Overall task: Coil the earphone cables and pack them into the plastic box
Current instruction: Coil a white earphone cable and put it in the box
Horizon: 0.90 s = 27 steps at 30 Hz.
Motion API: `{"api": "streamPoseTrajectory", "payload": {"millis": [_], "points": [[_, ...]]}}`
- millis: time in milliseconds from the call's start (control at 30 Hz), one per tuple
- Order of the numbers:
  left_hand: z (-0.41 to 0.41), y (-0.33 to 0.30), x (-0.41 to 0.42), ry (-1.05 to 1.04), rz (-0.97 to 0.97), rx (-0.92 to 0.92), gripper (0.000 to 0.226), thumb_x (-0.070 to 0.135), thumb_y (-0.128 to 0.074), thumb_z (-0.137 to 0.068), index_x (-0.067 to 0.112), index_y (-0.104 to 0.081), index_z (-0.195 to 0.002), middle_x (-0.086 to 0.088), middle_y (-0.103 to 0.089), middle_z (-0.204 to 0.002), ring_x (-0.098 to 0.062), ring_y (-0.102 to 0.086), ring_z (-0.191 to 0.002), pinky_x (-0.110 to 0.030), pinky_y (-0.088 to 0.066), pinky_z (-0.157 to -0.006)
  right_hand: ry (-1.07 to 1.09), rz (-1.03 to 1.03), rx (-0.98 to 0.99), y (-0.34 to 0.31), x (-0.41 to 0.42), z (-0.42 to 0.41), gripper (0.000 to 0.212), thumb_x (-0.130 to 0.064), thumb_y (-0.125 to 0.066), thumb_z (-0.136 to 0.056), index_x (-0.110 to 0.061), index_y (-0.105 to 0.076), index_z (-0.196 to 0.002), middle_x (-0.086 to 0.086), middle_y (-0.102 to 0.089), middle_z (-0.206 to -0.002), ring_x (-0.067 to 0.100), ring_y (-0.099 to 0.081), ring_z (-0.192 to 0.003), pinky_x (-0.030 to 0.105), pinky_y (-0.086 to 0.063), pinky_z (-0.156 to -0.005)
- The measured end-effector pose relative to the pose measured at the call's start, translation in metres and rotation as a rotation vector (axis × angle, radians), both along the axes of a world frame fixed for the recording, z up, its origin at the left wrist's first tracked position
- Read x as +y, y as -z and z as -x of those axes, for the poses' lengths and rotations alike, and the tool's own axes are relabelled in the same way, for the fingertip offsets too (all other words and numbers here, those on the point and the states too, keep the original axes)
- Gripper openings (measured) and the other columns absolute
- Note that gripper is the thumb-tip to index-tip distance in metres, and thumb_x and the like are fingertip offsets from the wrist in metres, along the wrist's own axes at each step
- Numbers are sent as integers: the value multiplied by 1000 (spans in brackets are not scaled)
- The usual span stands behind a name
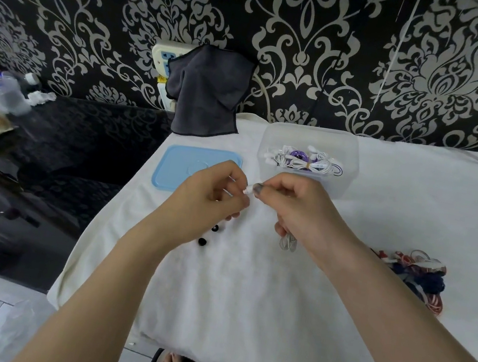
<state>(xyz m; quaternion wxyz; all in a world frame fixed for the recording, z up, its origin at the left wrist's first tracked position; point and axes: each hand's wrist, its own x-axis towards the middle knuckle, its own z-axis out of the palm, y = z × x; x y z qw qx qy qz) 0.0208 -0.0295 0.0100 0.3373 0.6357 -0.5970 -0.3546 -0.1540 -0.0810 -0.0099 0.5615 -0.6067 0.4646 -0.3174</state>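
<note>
I find the work at the coiling step: a white earphone cable [288, 242] is held between both hands above the white cloth [244, 299] that covers the work surface. My right hand [295, 208] pinches a small white end piece between thumb and forefinger, with the remaining fingers curled over loops of cable that hang below the palm. My left hand [213, 195] has its fingers curled inward towards that end piece; whether they actually grip the cable I cannot tell, as the palm faces away.

The plastic box [308, 157] stands open just beyond the hands and already contains several coiled sets in white and purple. Its blue lid [178, 165] lies flat to the left of it.

In my judgement the next move calls for securing the loose end so the coil holds, then placing it in the box. A tangled red, white and blue bundle [416, 274] lies to the right, apparently unpacked. Two small black ear tips [208, 234] rest below the left hand.

Behind, a dark grey towel [207, 92] hangs against black damask wallpaper [434, 70]
</note>
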Motion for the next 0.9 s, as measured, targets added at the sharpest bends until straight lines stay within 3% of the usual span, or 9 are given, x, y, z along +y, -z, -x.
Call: {"api": "streamPoseTrajectory", "payload": {"millis": [167,267,400,467,567,767,900], "points": [[2,-3,2,-31,-2,42,11,10,-71,-92,16,-62,-92,-3,-70,-79,-28,-70,-75,-55,-55,-80,8,16,16,-3,1,3,19,-31,-69,-92,-13,-71,-85,-15,-43,-50,11,-42,-42,37,-44,-60],[1,-3,1,-36,-6,69,11,9,-72,-91,14,-63,-91,-10,-71,-82,-20,-69,-72,-43,-59,-80,10,21,37,-5,2,2,19,-32,-69,-92,-13,-71,-86,-14,-46,-52,13,-44,-42,36,-44,-61],[1,-4,0,-41,12,90,11,6,-71,-91,13,-63,-90,-15,-71,-84,-23,-69,-73,-27,-58,-74,10,22,55,-7,2,2,19,-33,-69,-92,-15,-71,-85,-6,-53,-60,14,-46,-44,36,-46,-62],[2,-4,0,-40,24,82,12,6,-71,-91,13,-63,-89,-14,-71,-82,-29,-70,-75,-29,-58,-74,5,1,29,-8,2,2,15,-31,-69,-91,-17,-71,-87,4,-65,-71,14,-45,-44,37,-47,-62],[2,-3,0,-28,38,66,12,8,-71,-92,16,-63,-88,-9,-72,-81,-30,-71,-78,-35,-59,-77,-2,-45,-28,-10,3,2,4,-24,-68,-91,-22,-72,-91,2,-75,-85,15,-44,-45,35,-47,-59],[2,-5,1,-51,33,59,17,10,-72,-92,14,-57,-84,-12,-73,-83,-30,-71,-78,-37,-59,-78,19,-95,-136,-13,3,5,7,-13,-67,-91,-14,-74,-91,2,-74,-81,10,-37,-43,28,-42,-51],[2,-6,1,-49,43,74,21,9,-71,-93,14,-54,-81,-13,-72,-82,-27,-72,-76,-28,-59,-74,10,-103,-159,-14,3,5,7,-11,-67,-91,-13,-74,-92,5,-73,-82,10,-35,-44,27,-41,-49]]}}
